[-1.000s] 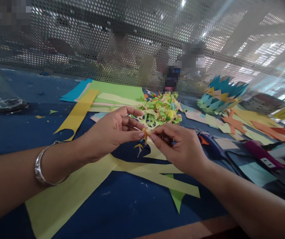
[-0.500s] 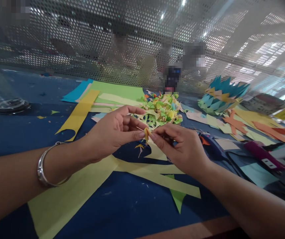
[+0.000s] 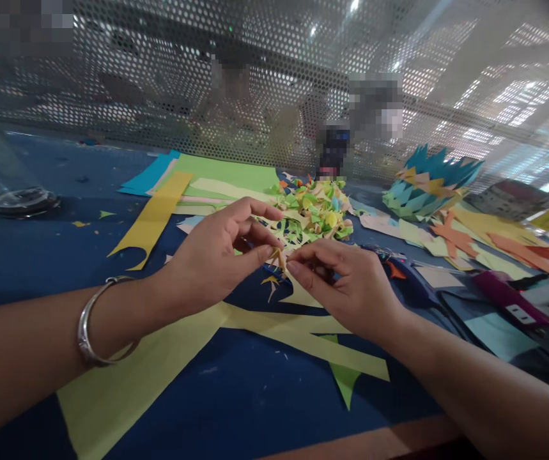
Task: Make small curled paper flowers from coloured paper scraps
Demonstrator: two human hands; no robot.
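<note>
A small folded yellow paper piece (image 3: 277, 257) sits between my two hands over the middle of the table. My left hand (image 3: 229, 249) pinches it between thumb and fingers. My right hand (image 3: 346, 278) has its thumb and index finger pressed together at the piece's right side; whether they grip its edge is hard to see. Just behind my hands lies a heap of small cut paper pieces (image 3: 319, 207) in green, yellow and peach. Beneath them are a pale yellow-green paper sheet (image 3: 144, 383) and a paper strip (image 3: 351, 354).
A yellow strip (image 3: 156, 214) and a stack of green and blue sheets (image 3: 236, 169) lie at the back left. At the right are a blue glue gun (image 3: 411, 284), a purple power strip (image 3: 509, 300), cables and a spiky paper crown (image 3: 432, 182). A clear container (image 3: 20, 198) stands far left.
The folded yellow piece has turned and now shows a pointed, opened fold. My left fingers have shifted slightly on it, and my right fingertips have drawn slightly down.
</note>
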